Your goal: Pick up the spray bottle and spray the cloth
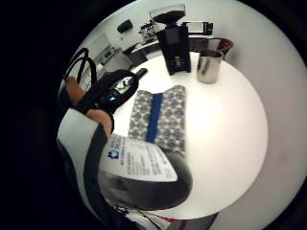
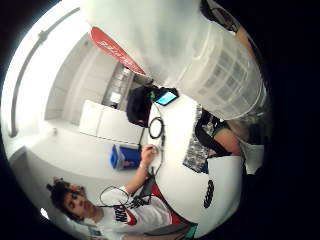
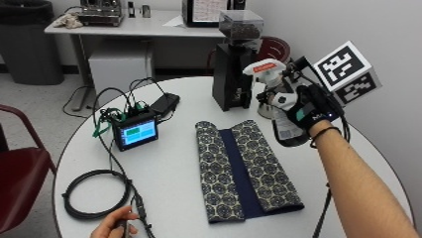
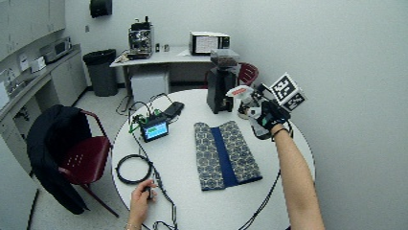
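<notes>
Grip [image 3: 304,115] wraps the bottle [image 3: 282,106], lifted at right of frame; I'd swing its nozzle [image 3: 254,69] left and down toward the cloth [image 3: 244,168] on the bench [image 3: 171,173], then squeeze.

Gloved right hand [image 4: 267,116] holds spray bottle [image 4: 247,96] above round table [image 4: 185,201].

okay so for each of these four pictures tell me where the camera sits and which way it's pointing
Little finger side palm view: on the gloved right hand, facing the table; spray bottle close, strapped fingers at the edge.
Thumb side palm view: same palm, facing the room; the bottle fills much of it.
Outside view: above the table, facing the cloth; forearm and bare hand show.
Wide outside view: higher, the same scene.
All four share the cloth.
</notes>
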